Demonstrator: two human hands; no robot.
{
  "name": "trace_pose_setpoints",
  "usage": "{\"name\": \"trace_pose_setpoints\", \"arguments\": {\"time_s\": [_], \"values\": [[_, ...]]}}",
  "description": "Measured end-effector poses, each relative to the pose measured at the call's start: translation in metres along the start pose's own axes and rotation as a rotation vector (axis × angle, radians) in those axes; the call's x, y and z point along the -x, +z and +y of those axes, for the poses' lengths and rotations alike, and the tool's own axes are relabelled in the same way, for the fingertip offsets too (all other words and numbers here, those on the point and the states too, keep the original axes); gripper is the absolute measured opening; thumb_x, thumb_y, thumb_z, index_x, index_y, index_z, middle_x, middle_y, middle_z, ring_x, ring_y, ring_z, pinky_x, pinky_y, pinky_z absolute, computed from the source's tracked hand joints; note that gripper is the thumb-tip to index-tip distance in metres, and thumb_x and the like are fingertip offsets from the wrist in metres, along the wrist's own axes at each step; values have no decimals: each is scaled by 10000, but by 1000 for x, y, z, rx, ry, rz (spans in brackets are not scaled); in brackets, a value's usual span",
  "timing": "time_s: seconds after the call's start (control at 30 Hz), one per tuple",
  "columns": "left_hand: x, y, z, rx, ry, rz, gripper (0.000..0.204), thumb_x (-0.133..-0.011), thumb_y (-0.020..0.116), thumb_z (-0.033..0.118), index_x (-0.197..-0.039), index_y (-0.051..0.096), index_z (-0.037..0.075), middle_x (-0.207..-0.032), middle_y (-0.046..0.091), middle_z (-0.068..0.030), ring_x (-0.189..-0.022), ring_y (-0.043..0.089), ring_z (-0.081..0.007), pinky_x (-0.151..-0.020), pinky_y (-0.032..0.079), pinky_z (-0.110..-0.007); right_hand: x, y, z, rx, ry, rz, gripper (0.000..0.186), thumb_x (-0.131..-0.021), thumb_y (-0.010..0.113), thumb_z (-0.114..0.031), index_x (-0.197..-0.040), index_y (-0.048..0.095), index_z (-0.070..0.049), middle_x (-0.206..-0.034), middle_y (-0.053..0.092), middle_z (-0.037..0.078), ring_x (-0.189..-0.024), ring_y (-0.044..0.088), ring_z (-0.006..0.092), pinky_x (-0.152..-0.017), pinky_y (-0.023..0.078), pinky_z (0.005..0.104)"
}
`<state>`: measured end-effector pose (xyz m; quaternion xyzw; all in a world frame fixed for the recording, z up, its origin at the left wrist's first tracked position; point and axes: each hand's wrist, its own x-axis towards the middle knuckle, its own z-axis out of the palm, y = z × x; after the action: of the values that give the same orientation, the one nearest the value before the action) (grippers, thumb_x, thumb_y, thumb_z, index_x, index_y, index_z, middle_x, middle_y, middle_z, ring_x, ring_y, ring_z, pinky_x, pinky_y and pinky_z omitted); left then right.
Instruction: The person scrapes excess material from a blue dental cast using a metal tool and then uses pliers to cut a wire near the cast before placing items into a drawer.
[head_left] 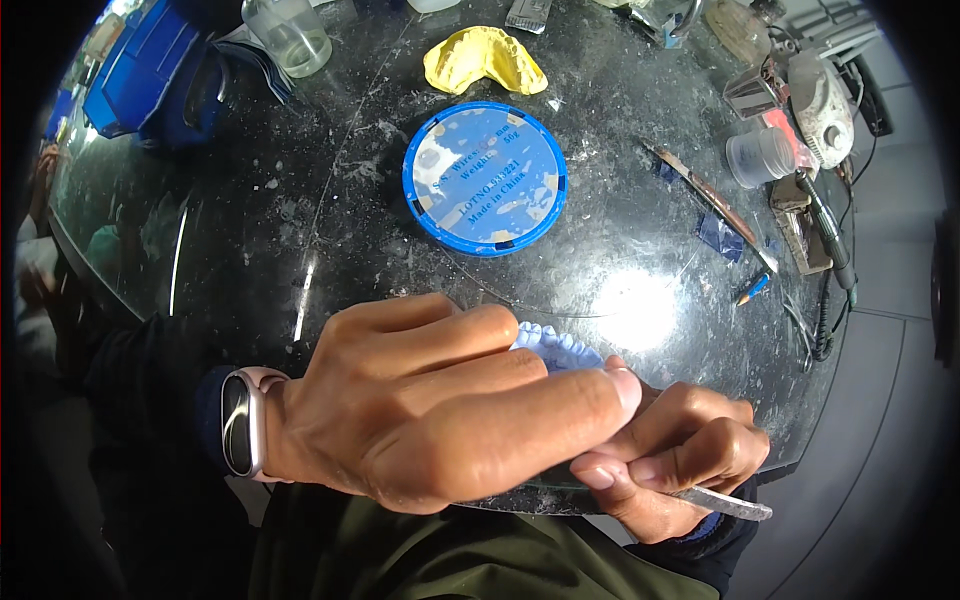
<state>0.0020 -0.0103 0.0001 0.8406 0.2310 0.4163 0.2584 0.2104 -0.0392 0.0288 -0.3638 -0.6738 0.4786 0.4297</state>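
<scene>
A pale blue dental cast (556, 346) with a row of moulded teeth shows just beyond the curled fingers of my left hand (430, 400). That hand is closed around it, and most of the cast is hidden beneath. At the lower right, my right hand (695, 445) is closed on a slim flat metal tool (738, 503). Only the tool's grey end sticks out past the fingers; its working end cannot be seen. My left thumb reaches over to the fingers of my right hand. A watch with a pink strap (240, 425) circles my left wrist.
Beyond my hands lies a round blue-rimmed disc-shaped case (485, 180), with a yellow horseshoe-shaped dental model (485, 60) behind it. To the right are a long knife (715, 205), a blue stub (754, 289), a plastic cup (760, 157) and a corded handpiece (828, 235). A glass bottle (288, 38) stands far left.
</scene>
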Motion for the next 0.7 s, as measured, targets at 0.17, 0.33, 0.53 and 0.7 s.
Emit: {"name": "trace_pose_setpoints", "arguments": {"time_s": [0.17, 0.33, 0.53, 0.7], "values": [[-4, 1, 2, 33, -20, 22, 624, -687, 783, 97, -1155, 376, 25, -679, 642, -109, -466, 479, -112, -391, 314, -221, 7, 0, 7, -276, 109, -4, 343, -648, 761, 74, -711, 463, -82, -777, 641, 133, -930, 639, 297, -1057, 301, 445], [-7, -5, 3, 1, -24, -27, 598, -685, 785, 170, -1082, 363, 22, -655, 646, -126, -438, 503, -105, -352, 308, -196, 10, 2, 11, -445, 20, 209, 364, -665, 727, 125, -738, 426, -66, -861, 655, 201, -986, 603, 360, -1019, 352, 449], [-6, -5, 5, 33, -33, 8, 535, -705, 774, 184, -1034, 373, 50, -610, 633, -100, -405, 504, -105, -325, 309, -200, 16, 1, 4, -197, 24, 62, 380, -696, 750, 19, -788, 414, -132, -832, 647, 71, -1002, 619, 268, -1052, 351, 409], [-9, -2, 6, 49, -35, 53, 513, -708, 774, 195, -1011, 380, 66, -566, 606, -68, -386, 486, -95, -318, 291, -192, 24, -1, 16, -20, -144, 2, 401, -654, 787, -6, -826, 444, -120, -798, 672, 55, -987, 628, 231, -1014, 398, 386]]}}
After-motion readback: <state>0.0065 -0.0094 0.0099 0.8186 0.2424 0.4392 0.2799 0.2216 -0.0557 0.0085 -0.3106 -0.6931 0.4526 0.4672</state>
